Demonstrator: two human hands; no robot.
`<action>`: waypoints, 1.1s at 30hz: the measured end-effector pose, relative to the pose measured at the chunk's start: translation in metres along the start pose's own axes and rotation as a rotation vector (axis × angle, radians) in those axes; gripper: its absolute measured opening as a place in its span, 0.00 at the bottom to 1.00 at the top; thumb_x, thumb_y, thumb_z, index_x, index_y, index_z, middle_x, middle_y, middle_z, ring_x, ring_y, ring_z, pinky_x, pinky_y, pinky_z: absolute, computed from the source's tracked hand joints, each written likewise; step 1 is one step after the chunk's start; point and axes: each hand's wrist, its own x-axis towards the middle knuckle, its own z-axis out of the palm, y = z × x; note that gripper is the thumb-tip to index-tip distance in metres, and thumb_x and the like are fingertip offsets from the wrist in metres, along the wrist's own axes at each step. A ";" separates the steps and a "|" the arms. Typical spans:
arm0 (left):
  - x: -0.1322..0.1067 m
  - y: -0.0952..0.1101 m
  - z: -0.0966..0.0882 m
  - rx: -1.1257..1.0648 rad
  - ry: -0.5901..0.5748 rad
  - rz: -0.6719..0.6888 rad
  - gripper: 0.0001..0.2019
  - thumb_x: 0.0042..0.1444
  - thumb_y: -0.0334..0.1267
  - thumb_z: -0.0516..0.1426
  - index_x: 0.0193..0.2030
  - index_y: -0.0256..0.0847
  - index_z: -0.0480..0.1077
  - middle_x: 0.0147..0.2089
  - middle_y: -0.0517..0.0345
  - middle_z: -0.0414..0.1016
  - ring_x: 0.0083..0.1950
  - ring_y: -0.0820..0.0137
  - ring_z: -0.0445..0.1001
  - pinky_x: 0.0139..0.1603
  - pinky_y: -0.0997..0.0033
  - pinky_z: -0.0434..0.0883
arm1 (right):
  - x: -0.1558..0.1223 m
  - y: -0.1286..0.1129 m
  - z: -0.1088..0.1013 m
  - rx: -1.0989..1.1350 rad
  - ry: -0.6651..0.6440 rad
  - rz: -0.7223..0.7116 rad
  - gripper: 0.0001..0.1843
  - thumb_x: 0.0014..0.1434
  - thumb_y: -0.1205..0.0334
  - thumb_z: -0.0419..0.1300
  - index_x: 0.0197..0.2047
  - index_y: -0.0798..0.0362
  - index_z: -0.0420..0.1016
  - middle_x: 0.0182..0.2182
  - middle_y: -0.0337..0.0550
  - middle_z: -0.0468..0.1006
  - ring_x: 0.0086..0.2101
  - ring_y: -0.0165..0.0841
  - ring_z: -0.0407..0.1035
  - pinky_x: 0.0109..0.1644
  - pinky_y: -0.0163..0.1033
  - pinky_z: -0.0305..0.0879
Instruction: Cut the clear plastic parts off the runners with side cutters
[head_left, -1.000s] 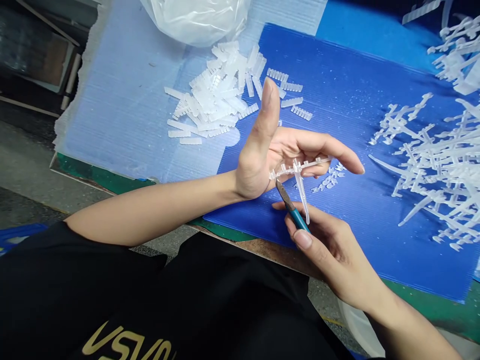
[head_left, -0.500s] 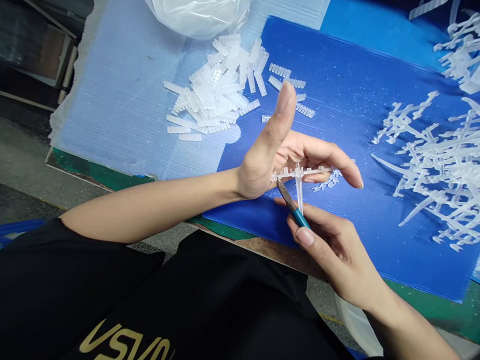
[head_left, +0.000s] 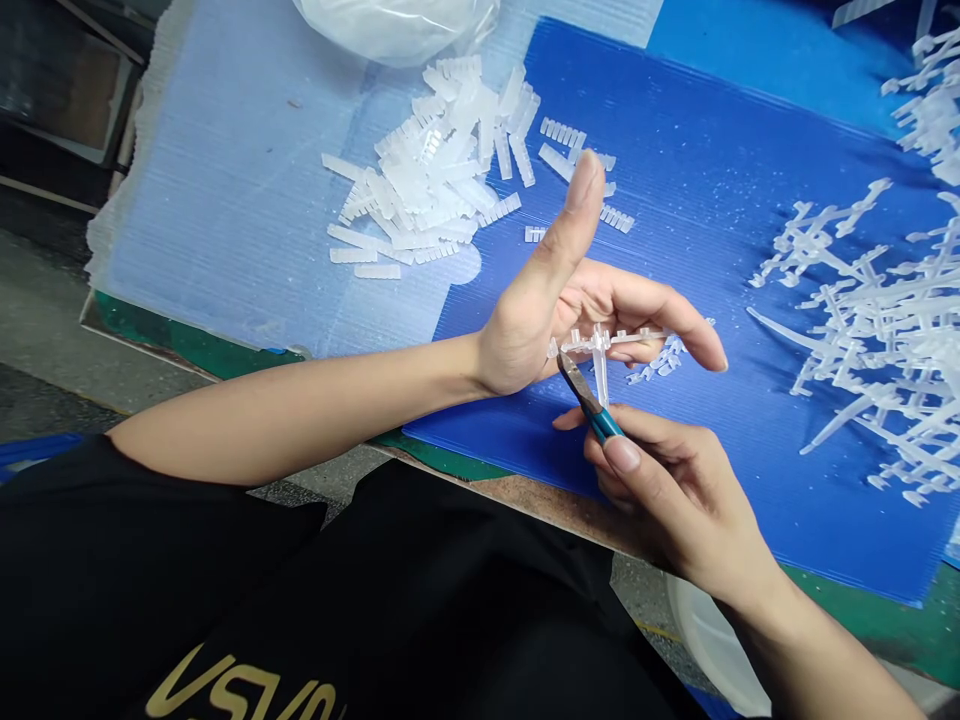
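My left hand (head_left: pixel 536 305) is turned palm up, its thumb raised and fingers curled, cradling a translucent plastic sprue (head_left: pixel 600 342) with small tabs along its crossbar. The sprue's tapered stem points down toward my right hand (head_left: pixel 667 480). That hand is closed round a pair of side cutters (head_left: pixel 589 400) with teal handles. Their jaw tips are by the left end of the crossbar, where a small plastic bit (head_left: pixel 553 348) lies against my left palm, apart from the bar. Small clear pieces (head_left: pixel 660 360) lie on the blue sheet behind my left fingers.
A pile of flat, notched white strips (head_left: pixel 435 170) lies beyond my left hand, below a white plastic bag (head_left: pixel 401 25). Tangled sprues (head_left: pixel 885 340) are heaped to the right on the blue corrugated sheet (head_left: pixel 697 200). A pale round container (head_left: pixel 712 640) is below the table edge.
The left end bit has parted from the sprue's crossbar, leaving a gap. My right hand and the cutters have shifted slightly right and down. My left hand keeps its pose.
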 end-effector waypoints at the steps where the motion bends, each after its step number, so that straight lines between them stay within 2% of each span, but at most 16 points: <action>1: 0.000 0.003 0.001 -0.012 0.021 -0.041 0.58 0.65 0.65 0.14 0.35 0.36 0.81 0.25 0.50 0.60 0.29 0.67 0.64 0.34 0.64 0.68 | 0.000 0.000 0.000 0.009 0.010 0.002 0.15 0.75 0.47 0.63 0.55 0.43 0.86 0.30 0.35 0.60 0.25 0.24 0.50 0.25 0.35 0.46; 4: 0.000 0.010 0.004 -0.042 0.048 -0.096 0.61 0.64 0.57 0.10 0.38 0.33 0.82 0.25 0.50 0.58 0.30 0.66 0.64 0.37 0.62 0.68 | 0.001 0.001 0.001 0.004 0.032 0.004 0.15 0.75 0.47 0.63 0.54 0.45 0.85 0.29 0.35 0.60 0.25 0.24 0.50 0.25 0.34 0.48; 6: 0.001 0.011 0.004 -0.045 0.074 -0.067 0.61 0.64 0.60 0.11 0.39 0.32 0.83 0.25 0.51 0.58 0.30 0.66 0.64 0.38 0.61 0.68 | 0.001 0.001 0.001 -0.034 0.042 -0.002 0.16 0.76 0.46 0.61 0.55 0.46 0.84 0.29 0.35 0.61 0.26 0.25 0.52 0.26 0.34 0.50; 9: 0.005 0.007 0.001 -0.004 0.150 0.033 0.58 0.66 0.71 0.21 0.40 0.33 0.83 0.26 0.52 0.59 0.30 0.67 0.63 0.40 0.61 0.67 | -0.001 0.001 0.002 -0.172 0.067 -0.054 0.16 0.77 0.47 0.58 0.55 0.48 0.80 0.30 0.34 0.64 0.25 0.25 0.55 0.28 0.35 0.55; 11: 0.008 0.004 -0.002 0.043 0.200 0.082 0.55 0.68 0.71 0.24 0.43 0.32 0.83 0.28 0.52 0.60 0.31 0.68 0.62 0.41 0.62 0.66 | -0.003 0.001 0.004 -0.314 0.079 -0.127 0.14 0.78 0.50 0.57 0.53 0.49 0.78 0.29 0.34 0.66 0.25 0.26 0.57 0.29 0.36 0.58; 13: 0.012 -0.001 -0.004 0.078 0.238 0.126 0.55 0.70 0.67 0.22 0.47 0.31 0.83 0.30 0.52 0.59 0.32 0.68 0.62 0.42 0.62 0.64 | -0.005 0.002 0.004 -0.448 0.114 -0.235 0.09 0.77 0.55 0.58 0.52 0.49 0.75 0.30 0.34 0.69 0.27 0.27 0.61 0.32 0.37 0.61; 15: 0.016 -0.006 -0.004 0.080 0.276 0.196 0.56 0.69 0.68 0.21 0.49 0.31 0.83 0.30 0.54 0.58 0.33 0.67 0.60 0.41 0.63 0.62 | -0.004 0.005 0.003 -0.557 0.260 -0.409 0.05 0.73 0.63 0.60 0.51 0.49 0.73 0.34 0.36 0.72 0.30 0.29 0.66 0.36 0.39 0.65; 18: 0.021 -0.012 -0.003 0.075 0.297 0.236 0.57 0.67 0.73 0.24 0.51 0.33 0.83 0.30 0.55 0.57 0.34 0.66 0.60 0.42 0.63 0.61 | 0.007 0.010 -0.004 -0.720 0.647 -0.673 0.08 0.67 0.68 0.65 0.45 0.48 0.70 0.36 0.38 0.73 0.31 0.32 0.68 0.38 0.41 0.66; 19: 0.022 -0.014 -0.002 0.084 0.295 0.230 0.56 0.66 0.75 0.25 0.52 0.34 0.83 0.31 0.56 0.57 0.34 0.66 0.60 0.43 0.63 0.62 | 0.012 0.011 -0.007 -0.768 0.727 -0.701 0.10 0.66 0.66 0.67 0.44 0.48 0.70 0.36 0.39 0.73 0.30 0.32 0.67 0.38 0.42 0.66; 21: 0.023 -0.019 -0.002 0.115 0.265 0.213 0.54 0.66 0.75 0.27 0.54 0.37 0.83 0.31 0.56 0.58 0.34 0.66 0.62 0.45 0.62 0.64 | 0.022 0.011 -0.011 -0.808 0.749 -0.670 0.13 0.66 0.62 0.70 0.44 0.47 0.69 0.36 0.39 0.74 0.28 0.32 0.66 0.37 0.44 0.67; 24: 0.025 -0.029 -0.006 0.178 0.206 0.262 0.52 0.66 0.76 0.29 0.58 0.41 0.82 0.32 0.56 0.60 0.35 0.65 0.66 0.46 0.61 0.67 | 0.030 0.007 -0.014 -0.754 0.657 -0.587 0.10 0.70 0.59 0.67 0.44 0.46 0.68 0.36 0.40 0.76 0.31 0.34 0.70 0.40 0.46 0.69; 26: 0.027 -0.036 -0.010 0.247 0.165 0.334 0.51 0.65 0.77 0.30 0.63 0.45 0.80 0.33 0.55 0.63 0.37 0.63 0.69 0.49 0.58 0.69 | 0.030 0.002 -0.012 -0.666 0.653 -0.558 0.08 0.73 0.59 0.64 0.43 0.45 0.68 0.37 0.42 0.77 0.34 0.36 0.71 0.44 0.48 0.70; 29: 0.028 -0.039 -0.016 0.370 0.191 0.488 0.50 0.62 0.80 0.34 0.69 0.50 0.76 0.44 0.51 0.72 0.48 0.58 0.74 0.58 0.54 0.70 | 0.025 -0.006 -0.010 -0.301 0.613 -0.536 0.10 0.73 0.57 0.64 0.44 0.43 0.65 0.35 0.40 0.76 0.29 0.35 0.67 0.39 0.47 0.69; 31: 0.026 -0.032 -0.017 0.478 0.216 0.583 0.50 0.59 0.83 0.42 0.70 0.50 0.75 0.54 0.49 0.74 0.58 0.55 0.73 0.64 0.54 0.70 | 0.022 -0.009 -0.009 -0.001 0.530 -0.521 0.12 0.72 0.58 0.66 0.45 0.43 0.63 0.32 0.37 0.75 0.25 0.31 0.61 0.33 0.42 0.64; 33: 0.023 -0.022 -0.015 0.559 0.175 0.629 0.49 0.54 0.82 0.53 0.68 0.46 0.76 0.59 0.47 0.75 0.62 0.54 0.73 0.68 0.57 0.70 | 0.020 -0.010 -0.008 0.195 0.447 -0.501 0.13 0.71 0.60 0.66 0.45 0.44 0.63 0.29 0.34 0.74 0.23 0.28 0.56 0.29 0.39 0.58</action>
